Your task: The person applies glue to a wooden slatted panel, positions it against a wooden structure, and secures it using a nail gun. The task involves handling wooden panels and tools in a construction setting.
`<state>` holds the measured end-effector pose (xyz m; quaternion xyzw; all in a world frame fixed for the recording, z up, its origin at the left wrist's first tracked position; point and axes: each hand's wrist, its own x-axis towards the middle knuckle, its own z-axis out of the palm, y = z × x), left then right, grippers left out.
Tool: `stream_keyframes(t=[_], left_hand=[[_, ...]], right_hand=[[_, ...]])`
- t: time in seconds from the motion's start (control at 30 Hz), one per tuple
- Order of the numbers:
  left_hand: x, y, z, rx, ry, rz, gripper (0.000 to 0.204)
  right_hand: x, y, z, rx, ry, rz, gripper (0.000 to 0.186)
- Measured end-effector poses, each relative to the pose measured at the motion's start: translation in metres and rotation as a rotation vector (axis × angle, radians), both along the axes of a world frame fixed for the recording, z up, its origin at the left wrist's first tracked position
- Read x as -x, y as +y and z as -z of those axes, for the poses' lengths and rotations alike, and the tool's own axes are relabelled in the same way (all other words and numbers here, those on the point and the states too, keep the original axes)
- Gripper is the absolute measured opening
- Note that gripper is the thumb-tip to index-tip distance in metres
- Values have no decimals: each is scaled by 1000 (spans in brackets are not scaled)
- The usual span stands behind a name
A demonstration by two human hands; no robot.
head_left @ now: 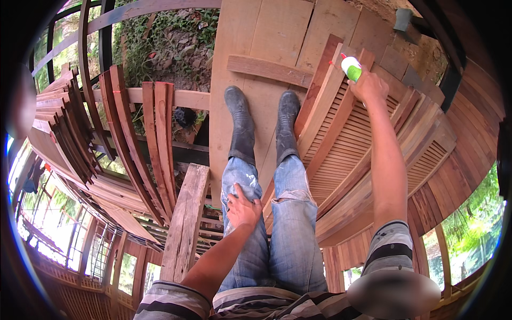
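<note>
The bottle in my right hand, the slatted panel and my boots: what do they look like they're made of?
Bottle: probably plastic, smooth white and green with a red tip.
Slatted panel: wood, going by its brown tones; it looks matte, perhaps unvarnished.
Boots: likely rubber, dark with a dull sheen, though leather can't be ruled out.

White-and-green squeeze bottle, red nozzle, held aslant at the far end of a louvred wooden panel, nozzle toward the panel's left rail, narrow brown slats showing
</note>
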<state>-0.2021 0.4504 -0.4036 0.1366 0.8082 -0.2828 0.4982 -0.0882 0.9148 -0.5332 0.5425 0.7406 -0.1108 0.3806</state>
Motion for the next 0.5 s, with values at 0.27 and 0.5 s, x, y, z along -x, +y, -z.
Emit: stream_keyframes(t=[0.27, 0.5], left_hand=[[2, 4, -1, 21, -15, -33, 98], [3, 5, -2, 15, -12, -6, 94]], right_hand=[[-3, -5, 5, -48, 44, 58, 47], [1, 12, 2, -38, 31, -13, 35]])
